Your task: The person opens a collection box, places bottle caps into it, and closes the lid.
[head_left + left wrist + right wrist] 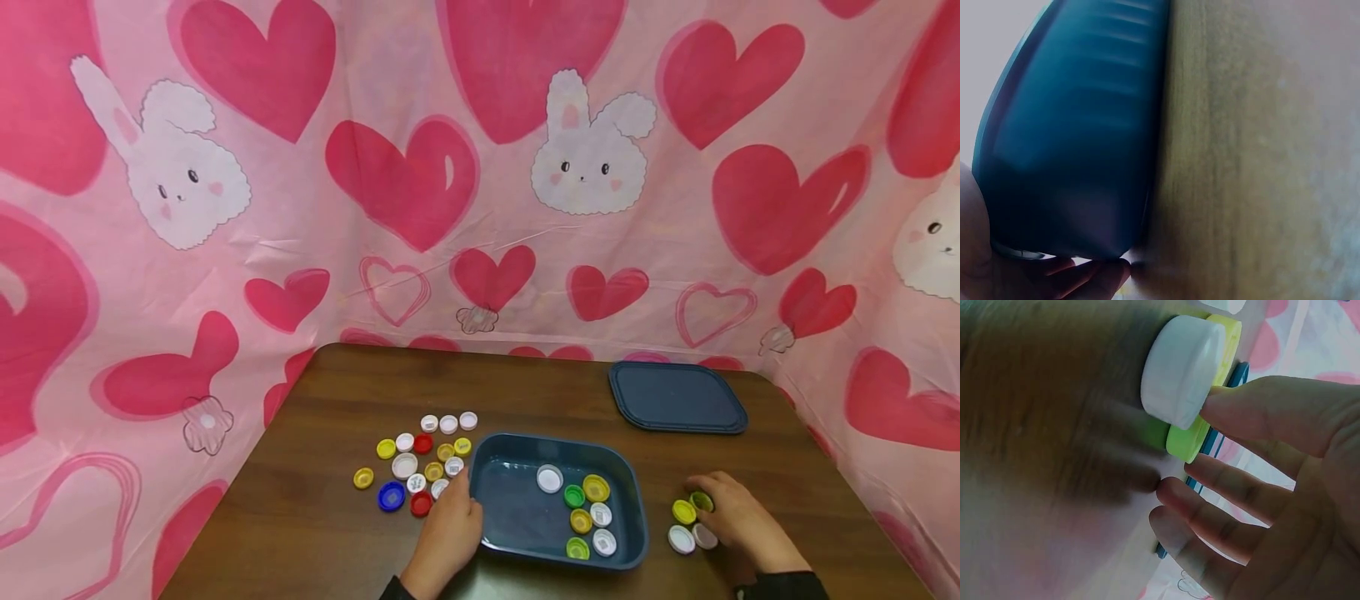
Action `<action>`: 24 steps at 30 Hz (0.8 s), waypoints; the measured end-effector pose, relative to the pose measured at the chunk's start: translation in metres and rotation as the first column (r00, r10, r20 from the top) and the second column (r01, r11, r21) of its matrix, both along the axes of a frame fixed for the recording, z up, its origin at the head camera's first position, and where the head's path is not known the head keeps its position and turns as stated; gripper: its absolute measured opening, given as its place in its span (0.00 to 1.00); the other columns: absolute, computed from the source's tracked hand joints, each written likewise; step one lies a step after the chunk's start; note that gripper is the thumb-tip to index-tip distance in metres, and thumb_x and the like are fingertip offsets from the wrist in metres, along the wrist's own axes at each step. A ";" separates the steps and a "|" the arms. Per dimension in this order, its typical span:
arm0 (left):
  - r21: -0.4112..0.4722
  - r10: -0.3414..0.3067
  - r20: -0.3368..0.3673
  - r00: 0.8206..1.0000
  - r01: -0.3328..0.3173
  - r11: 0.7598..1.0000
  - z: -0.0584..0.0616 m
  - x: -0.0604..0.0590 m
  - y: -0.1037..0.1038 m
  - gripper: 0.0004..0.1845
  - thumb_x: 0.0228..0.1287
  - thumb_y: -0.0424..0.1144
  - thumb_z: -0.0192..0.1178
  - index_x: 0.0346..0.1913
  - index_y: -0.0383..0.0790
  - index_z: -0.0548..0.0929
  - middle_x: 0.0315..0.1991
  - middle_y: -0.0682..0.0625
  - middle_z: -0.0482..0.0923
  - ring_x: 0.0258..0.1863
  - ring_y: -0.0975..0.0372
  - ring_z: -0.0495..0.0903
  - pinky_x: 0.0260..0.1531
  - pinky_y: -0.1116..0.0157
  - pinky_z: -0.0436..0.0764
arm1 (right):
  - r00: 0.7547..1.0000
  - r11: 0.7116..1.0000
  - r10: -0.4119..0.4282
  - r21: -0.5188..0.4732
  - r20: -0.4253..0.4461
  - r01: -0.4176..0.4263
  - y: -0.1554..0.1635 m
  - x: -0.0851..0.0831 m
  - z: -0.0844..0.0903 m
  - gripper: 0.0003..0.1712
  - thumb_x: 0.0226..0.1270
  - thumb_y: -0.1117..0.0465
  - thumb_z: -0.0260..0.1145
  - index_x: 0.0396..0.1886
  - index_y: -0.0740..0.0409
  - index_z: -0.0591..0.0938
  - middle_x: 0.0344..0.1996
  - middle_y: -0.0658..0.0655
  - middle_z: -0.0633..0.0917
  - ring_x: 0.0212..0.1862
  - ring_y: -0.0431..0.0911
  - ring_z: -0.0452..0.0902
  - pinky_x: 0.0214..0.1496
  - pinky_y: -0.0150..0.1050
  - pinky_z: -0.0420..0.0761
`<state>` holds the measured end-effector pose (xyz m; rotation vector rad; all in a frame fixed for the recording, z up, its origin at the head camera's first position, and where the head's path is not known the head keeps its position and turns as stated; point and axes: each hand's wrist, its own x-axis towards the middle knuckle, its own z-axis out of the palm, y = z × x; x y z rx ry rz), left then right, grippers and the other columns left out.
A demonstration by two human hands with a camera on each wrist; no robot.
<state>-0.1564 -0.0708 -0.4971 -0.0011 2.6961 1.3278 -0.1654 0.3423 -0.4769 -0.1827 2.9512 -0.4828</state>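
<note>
In the head view, my left hand (pixel 450 523) holds the left end of a dark blue plastic bin (pixel 517 533). Its curled fingers (pixel 1094 278) wrap round the bin's end wall in the left wrist view. White, yellow and green bottle caps lie in the bin, mostly on its right side. Right of it, my right hand (pixel 738 517) is at a small cluster of caps on the table. The thumb touches a white cap (pixel 1179 372), while the other fingers extend loosely beside a green cap (pixel 1185 444). A yellow cap (pixel 683 512) and another white cap (pixel 682 539) lie alongside.
Left of the bin, white, yellow and red caps are scattered with a blue cap (pixel 391 496) on the wooden table (pixel 300 517). A flat dark blue lid (pixel 678 398) lies at the back right. Pink heart-patterned cloth (pixel 405 208) hangs behind the table.
</note>
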 end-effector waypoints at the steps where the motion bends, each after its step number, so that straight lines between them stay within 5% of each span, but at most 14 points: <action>1: 0.000 0.000 -0.002 1.000 0.000 1.000 0.000 0.000 0.000 0.24 0.72 0.31 0.52 0.69 0.31 0.69 0.64 0.36 0.74 0.65 0.41 0.74 0.60 0.36 0.72 | 1.000 1.000 0.001 0.005 0.001 -0.001 0.000 0.000 0.000 0.21 0.56 0.69 0.72 0.51 0.67 0.82 0.47 0.66 0.81 0.52 0.65 0.78 0.53 0.63 0.77; 10: -0.011 0.000 -0.052 0.999 -0.001 1.000 -0.002 0.003 0.001 0.25 0.70 0.31 0.53 0.68 0.30 0.70 0.64 0.35 0.75 0.64 0.40 0.74 0.61 0.37 0.72 | 0.999 1.000 -0.006 0.014 0.034 0.006 0.001 -0.004 -0.002 0.14 0.56 0.72 0.71 0.44 0.64 0.83 0.41 0.59 0.81 0.46 0.57 0.79 0.49 0.58 0.80; 24: -0.011 -0.014 -0.075 0.997 0.013 1.000 -0.003 0.002 -0.001 0.24 0.70 0.30 0.52 0.68 0.29 0.70 0.63 0.35 0.75 0.63 0.41 0.75 0.61 0.37 0.72 | 0.994 0.999 0.033 0.040 -0.101 -0.029 -0.003 -0.005 0.004 0.14 0.50 0.73 0.73 0.38 0.62 0.83 0.35 0.57 0.80 0.39 0.51 0.78 0.42 0.51 0.80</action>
